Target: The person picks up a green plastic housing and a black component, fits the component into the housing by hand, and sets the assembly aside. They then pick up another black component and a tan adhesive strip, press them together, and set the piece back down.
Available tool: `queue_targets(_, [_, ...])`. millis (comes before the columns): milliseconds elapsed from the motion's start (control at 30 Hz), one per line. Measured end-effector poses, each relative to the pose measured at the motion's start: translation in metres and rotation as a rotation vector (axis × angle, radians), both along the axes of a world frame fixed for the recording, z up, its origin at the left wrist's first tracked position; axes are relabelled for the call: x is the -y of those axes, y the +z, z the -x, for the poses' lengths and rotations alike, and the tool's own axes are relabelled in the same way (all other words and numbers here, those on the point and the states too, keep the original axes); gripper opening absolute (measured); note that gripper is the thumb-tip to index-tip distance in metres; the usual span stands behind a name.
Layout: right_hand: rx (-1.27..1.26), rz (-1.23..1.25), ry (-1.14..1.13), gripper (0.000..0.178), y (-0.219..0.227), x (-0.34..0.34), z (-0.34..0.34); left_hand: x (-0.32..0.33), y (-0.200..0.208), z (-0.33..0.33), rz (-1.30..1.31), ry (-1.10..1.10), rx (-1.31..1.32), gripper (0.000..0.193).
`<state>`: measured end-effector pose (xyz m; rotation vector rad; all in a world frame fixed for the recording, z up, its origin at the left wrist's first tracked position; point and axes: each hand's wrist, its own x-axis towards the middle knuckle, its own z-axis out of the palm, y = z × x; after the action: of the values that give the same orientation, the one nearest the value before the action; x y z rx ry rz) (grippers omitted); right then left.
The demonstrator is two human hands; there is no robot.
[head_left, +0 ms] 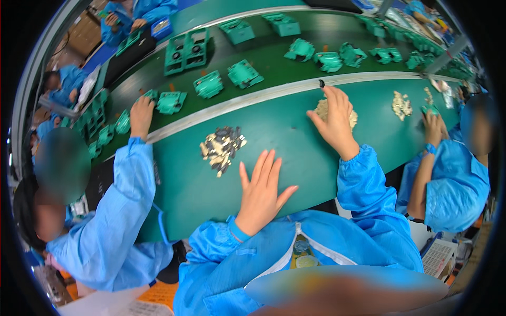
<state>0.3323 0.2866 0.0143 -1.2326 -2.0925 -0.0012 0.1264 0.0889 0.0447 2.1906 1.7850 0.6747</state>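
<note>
The left hand (pixel 262 192) is laid flat on the green bench top (pixel 295 142), fingers spread and apart, nothing held. The right hand (pixel 335 122) is reached forward onto a small heap of pale metal parts (pixel 322 109) just short of the bench's far rail; its fingers are curled down over the heap, and whether a part is pinched cannot be told, since the fingertips are hidden. A second heap of grey metal clips (pixel 221 146) lies near the left hand, apart from it. Green plastic housings (pixel 245 73) are carried on the conveyor belt (pixel 274 58) beyond the rail. A co-worker's hand (pixel 141 116) is rested on a housing at the left.

Judgement: one part is best teased off the heap's edge, the flat hand kept as a brace.
</note>
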Motion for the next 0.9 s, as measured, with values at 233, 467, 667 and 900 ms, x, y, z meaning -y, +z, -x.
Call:
queue_targets(233, [-0.012, -0.061, -0.223, 0.064, 0.042, -0.157, -0.112, -0.007, -0.024, -0.007, -0.054, -0.052, 0.107, 0.052])
queue_targets(467, [0.109, 0.134, -0.412, 0.067, 0.005, -0.245, -0.130, -0.012, -0.034, -0.013, -0.098, -0.033, 0.157, 0.047])
queue_targets(667, [-0.231, 0.152, -0.480, 0.066, 0.068, -0.199, -0.098, -0.004, -0.030, -0.012, -0.116, -0.071, 0.191, 0.040])
queue_targets(900, [0.000, 0.829, 0.601, 0.054, 0.114, -0.037, -0.002, -0.004, -0.017, -0.009, -0.297, -0.178, 0.356, 0.028])
